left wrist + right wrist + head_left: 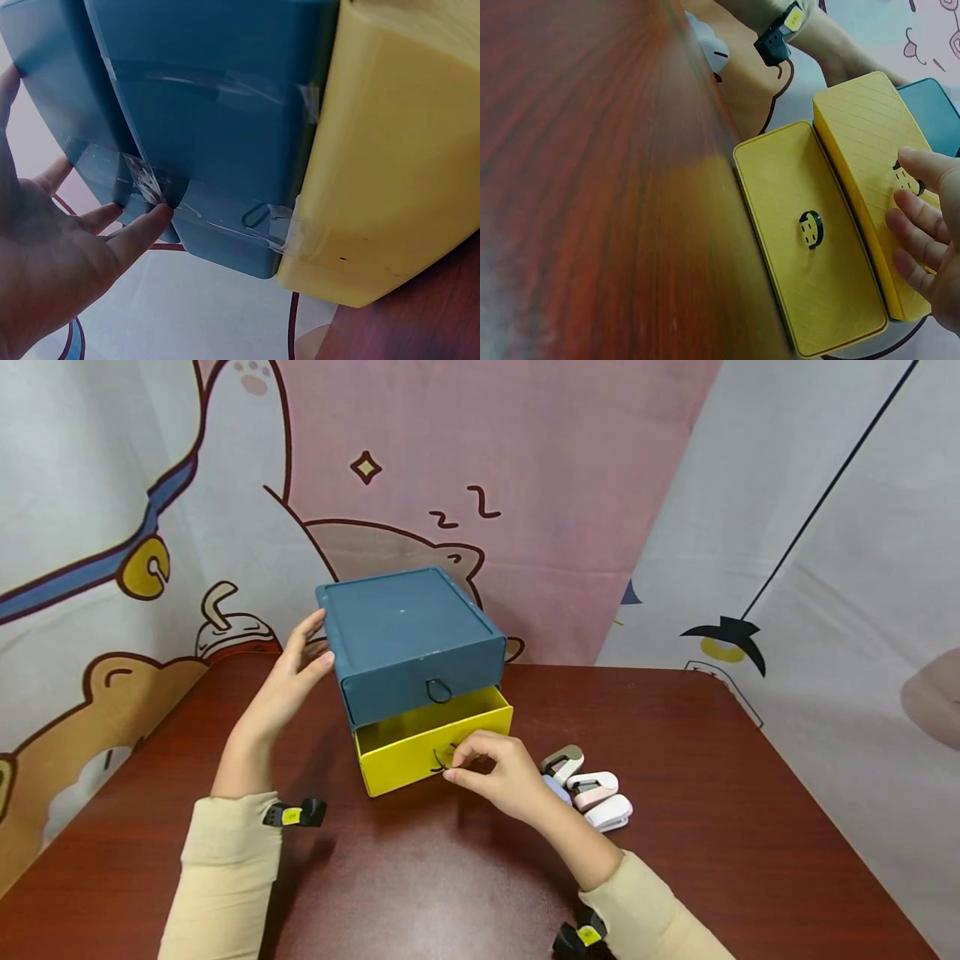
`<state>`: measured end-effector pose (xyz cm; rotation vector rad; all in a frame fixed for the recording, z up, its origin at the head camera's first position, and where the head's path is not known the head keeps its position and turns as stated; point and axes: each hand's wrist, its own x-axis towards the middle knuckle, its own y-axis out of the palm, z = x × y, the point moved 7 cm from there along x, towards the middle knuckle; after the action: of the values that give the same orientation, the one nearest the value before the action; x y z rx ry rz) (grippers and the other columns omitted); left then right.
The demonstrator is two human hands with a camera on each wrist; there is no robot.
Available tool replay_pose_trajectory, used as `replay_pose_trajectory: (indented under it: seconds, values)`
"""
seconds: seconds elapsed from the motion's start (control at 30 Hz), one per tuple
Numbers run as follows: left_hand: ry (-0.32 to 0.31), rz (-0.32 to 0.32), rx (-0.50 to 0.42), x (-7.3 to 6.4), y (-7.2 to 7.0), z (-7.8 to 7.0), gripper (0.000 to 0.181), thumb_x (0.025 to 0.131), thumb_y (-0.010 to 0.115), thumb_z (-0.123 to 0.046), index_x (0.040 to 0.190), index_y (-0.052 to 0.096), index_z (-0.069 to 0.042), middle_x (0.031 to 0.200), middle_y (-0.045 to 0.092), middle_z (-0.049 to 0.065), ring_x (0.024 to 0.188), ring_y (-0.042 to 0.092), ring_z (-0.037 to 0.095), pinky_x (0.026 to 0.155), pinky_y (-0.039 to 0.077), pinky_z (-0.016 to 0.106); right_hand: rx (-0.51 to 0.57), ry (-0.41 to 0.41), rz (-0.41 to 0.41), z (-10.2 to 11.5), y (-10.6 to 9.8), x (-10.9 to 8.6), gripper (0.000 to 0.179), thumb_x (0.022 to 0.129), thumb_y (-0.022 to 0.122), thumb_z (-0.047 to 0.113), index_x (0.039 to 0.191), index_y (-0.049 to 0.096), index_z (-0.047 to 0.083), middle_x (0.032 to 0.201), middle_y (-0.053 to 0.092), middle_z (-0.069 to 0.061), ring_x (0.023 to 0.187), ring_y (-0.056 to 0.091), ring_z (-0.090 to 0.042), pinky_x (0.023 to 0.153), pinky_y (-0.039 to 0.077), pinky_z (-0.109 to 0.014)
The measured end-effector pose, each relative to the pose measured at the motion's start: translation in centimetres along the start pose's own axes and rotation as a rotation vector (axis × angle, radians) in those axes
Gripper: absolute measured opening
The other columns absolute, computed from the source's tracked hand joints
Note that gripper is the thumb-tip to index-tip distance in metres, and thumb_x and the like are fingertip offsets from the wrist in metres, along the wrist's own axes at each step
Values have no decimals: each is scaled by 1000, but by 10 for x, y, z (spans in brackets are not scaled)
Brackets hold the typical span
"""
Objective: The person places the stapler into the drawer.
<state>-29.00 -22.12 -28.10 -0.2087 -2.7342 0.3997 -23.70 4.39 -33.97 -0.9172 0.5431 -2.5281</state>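
A small drawer cabinet with a blue upper part point(412, 618) stands on the table, tilted in the head view. Beneath the blue part a yellow drawer point(435, 739) is pulled out, and it looks bare inside. My right hand point(498, 768) pinches that drawer's black ring handle point(921, 186) between thumb and forefinger; the other fingers are bent near the front panel. Below it, the right wrist view shows a second yellow drawer front point(802, 240), flush, with its own handle. My left hand point(67, 247) spreads its fingers against the cabinet's taped blue side point(210, 135).
Several small stapler-like items point(592, 789) in white, pink, olive and blue lie just right of my right hand. The brown table point(750, 827) ends at a printed cloth backdrop point(540, 485) close behind the cabinet. Each forearm wears a black wrist camera point(295, 813).
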Motion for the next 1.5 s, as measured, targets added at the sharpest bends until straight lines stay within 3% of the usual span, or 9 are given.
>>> replay_pose_trajectory:
  seconds: [0.17, 0.3, 0.47, 0.57, 0.7, 0.83, 1.23, 1.37, 1.5]
  values:
    - [6, 0, -5, 0, 0, 0, 67, 101, 47, -20, 155, 9, -19, 157, 9, 7, 139, 20, 34, 106, 22, 57, -19, -1, 10, 7, -4, -10, 14, 79, 80, 14, 80, 67, 19, 79, 61, 11, 77, 58, -14, 69, 49, -31]
    - [9, 0, -1, 1, 0, 0, 67, 100, 47, -21, 155, 9, -19, 157, 9, 7, 139, 20, 34, 106, 22, 57, -36, -8, 25, 15, -6, -18, 14, 78, 80, 10, 80, 67, 16, 78, 62, 7, 76, 59, -16, 68, 49, -34]
    - [9, 3, -1, 0, 0, 0, 67, 100, 47, -21, 155, 9, -19, 157, 8, 8, 139, 20, 35, 106, 21, 58, -27, -49, 47, 44, -13, -24, 14, 77, 78, 0, 79, 66, 8, 77, 63, 0, 74, 60, -20, 66, 50, -36]
    - [7, 3, 2, 0, 0, 0, 67, 101, 47, -21, 155, 8, -20, 157, 8, 8, 139, 19, 35, 106, 21, 58, -21, -81, 67, 44, -15, -30, 12, 80, 77, 6, 82, 67, 12, 78, 63, 4, 75, 60, -15, 66, 50, -31]
    - [8, 5, 2, 0, 0, 0, 67, 101, 47, -21, 155, 7, -20, 157, 7, 8, 139, 19, 36, 106, 21, 58, -31, -89, 86, 27, -13, -41, 11, 83, 76, 17, 86, 67, 22, 82, 61, 12, 78, 58, -8, 69, 49, -27]
    - [10, 7, -3, 0, 0, 0, 67, 101, 47, -21, 155, 8, -20, 157, 7, 8, 139, 20, 35, 106, 22, 57, -49, -89, 87, 30, -13, -46, 12, 83, 77, 17, 87, 67, 23, 82, 61, 14, 78, 58, -7, 70, 49, -26]
    - [15, 7, -5, -1, 1, 0, 67, 101, 46, -20, 155, 8, -20, 157, 7, 8, 139, 19, 35, 106, 21, 57, -13, -124, 114, 34, -14, -54, 12, 83, 76, 12, 92, 70, 17, 87, 65, 7, 79, 60, -8, 69, 52, -29]
    - [14, 8, -3, -1, 1, 0, 67, 101, 46, -21, 155, 7, -20, 157, 7, 8, 139, 18, 35, 106, 21, 58, 0, -125, 123, 33, -24, -55, 21, 81, 77, 8, 100, 71, 12, 94, 68, 3, 82, 63, -12, 73, 52, -30]
    - [13, 9, -5, -1, 1, 0, 67, 101, 46, -21, 156, 7, -20, 158, 6, 8, 139, 18, 35, 106, 21, 58, 13, -178, 117, 36, -41, -54, 29, 75, 78, -3, 101, 69, 7, 96, 68, -1, 81, 63, -17, 72, 52, -31]
